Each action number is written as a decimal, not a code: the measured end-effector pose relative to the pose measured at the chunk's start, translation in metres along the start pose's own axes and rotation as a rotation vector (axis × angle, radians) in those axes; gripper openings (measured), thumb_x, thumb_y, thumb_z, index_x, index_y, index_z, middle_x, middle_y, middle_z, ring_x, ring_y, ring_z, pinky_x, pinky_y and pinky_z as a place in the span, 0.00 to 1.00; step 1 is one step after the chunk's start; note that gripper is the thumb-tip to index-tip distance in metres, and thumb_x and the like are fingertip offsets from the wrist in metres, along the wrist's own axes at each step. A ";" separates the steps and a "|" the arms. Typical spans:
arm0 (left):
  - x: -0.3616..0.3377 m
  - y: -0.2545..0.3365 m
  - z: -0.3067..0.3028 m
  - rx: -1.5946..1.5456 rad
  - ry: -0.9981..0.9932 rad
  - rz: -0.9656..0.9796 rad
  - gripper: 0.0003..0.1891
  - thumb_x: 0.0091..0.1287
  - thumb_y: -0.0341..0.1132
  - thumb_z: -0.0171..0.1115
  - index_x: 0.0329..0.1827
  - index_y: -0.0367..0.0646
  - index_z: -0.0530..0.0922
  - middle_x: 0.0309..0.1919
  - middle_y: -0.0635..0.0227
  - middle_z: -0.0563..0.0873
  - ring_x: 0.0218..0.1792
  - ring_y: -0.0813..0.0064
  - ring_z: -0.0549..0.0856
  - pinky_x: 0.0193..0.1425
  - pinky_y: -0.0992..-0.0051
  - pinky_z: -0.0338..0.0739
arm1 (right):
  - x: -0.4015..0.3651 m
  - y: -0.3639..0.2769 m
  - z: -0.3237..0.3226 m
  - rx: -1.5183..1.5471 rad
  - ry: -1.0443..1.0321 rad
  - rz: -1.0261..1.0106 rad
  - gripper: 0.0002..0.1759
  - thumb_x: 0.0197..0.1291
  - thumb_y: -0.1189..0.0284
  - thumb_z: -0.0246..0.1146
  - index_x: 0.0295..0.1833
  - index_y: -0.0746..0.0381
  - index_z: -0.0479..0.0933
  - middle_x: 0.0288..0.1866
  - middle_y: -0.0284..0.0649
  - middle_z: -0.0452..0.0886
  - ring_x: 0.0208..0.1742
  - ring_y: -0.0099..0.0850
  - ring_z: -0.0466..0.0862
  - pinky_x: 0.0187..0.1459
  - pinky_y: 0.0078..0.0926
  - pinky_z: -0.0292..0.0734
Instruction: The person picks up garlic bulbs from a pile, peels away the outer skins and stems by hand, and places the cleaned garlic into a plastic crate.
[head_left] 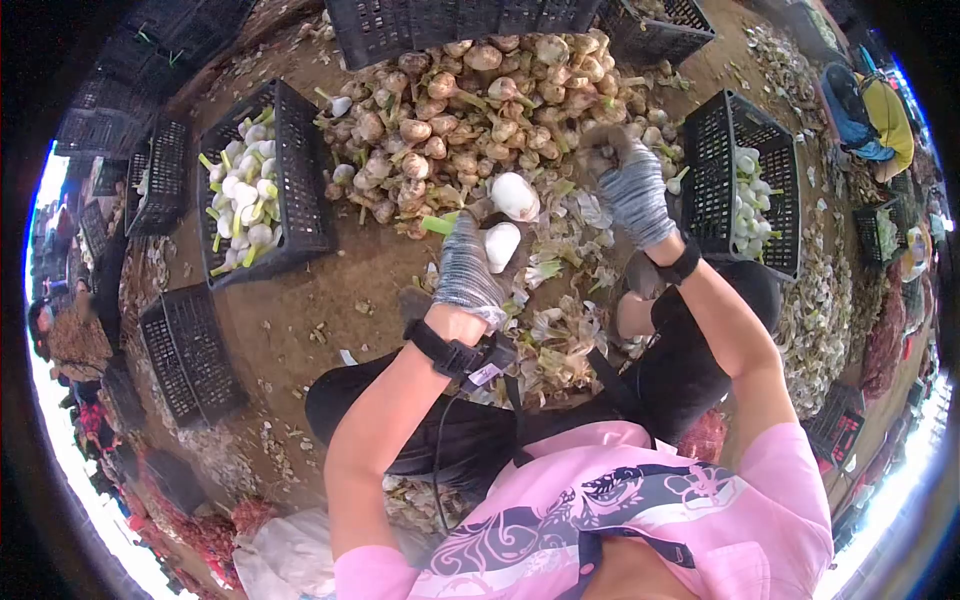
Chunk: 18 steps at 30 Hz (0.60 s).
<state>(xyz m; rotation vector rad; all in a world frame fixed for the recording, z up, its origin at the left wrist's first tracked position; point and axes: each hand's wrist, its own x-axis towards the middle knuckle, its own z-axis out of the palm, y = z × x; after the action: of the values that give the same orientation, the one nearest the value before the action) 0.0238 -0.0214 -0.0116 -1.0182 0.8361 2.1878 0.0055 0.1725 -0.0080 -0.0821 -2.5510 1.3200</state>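
A white peeled garlic bulb [500, 245] is held clenched in the grey-gloved left hand [468, 268], over the brown earth floor [330, 290], with another white bulb [515, 195] just beside it. The grey-gloved right hand [635, 192] is laid on the heap of unpeeled brownish garlic bulbs [470, 100]; whether anything is grasped cannot be told. The held bulb is probably best gripped firmly, and loose skins kept out of the black plastic crate [300, 170].
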 end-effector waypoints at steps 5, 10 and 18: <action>0.006 -0.003 -0.010 0.070 0.018 0.055 0.25 0.69 0.54 0.34 0.43 0.41 0.71 0.30 0.64 0.81 0.28 0.72 0.80 0.30 0.71 0.78 | -0.027 -0.036 0.005 -0.023 -0.202 -0.174 0.22 0.49 0.62 0.66 0.47 0.63 0.74 0.38 0.47 0.79 0.42 0.39 0.80 0.41 0.31 0.75; 0.002 -0.003 -0.001 0.174 0.024 0.093 0.22 0.68 0.52 0.39 0.43 0.41 0.70 0.29 0.64 0.81 0.28 0.71 0.81 0.27 0.71 0.80 | -0.024 -0.037 0.012 0.223 -0.506 0.262 0.24 0.51 0.62 0.66 0.50 0.63 0.71 0.40 0.40 0.79 0.41 0.27 0.78 0.42 0.25 0.74; 0.004 0.000 -0.007 0.125 0.045 0.120 0.12 0.65 0.41 0.50 0.41 0.43 0.75 0.29 0.68 0.80 0.24 0.78 0.81 0.26 0.80 0.79 | -0.031 -0.019 0.023 0.484 -0.423 0.217 0.15 0.57 0.72 0.59 0.49 0.64 0.71 0.41 0.36 0.77 0.43 0.21 0.74 0.44 0.22 0.72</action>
<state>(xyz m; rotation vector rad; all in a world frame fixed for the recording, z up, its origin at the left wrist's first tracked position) 0.0247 -0.0250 -0.0188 -0.9817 1.0659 2.1869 0.0305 0.1377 -0.0122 0.0191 -2.5036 2.2079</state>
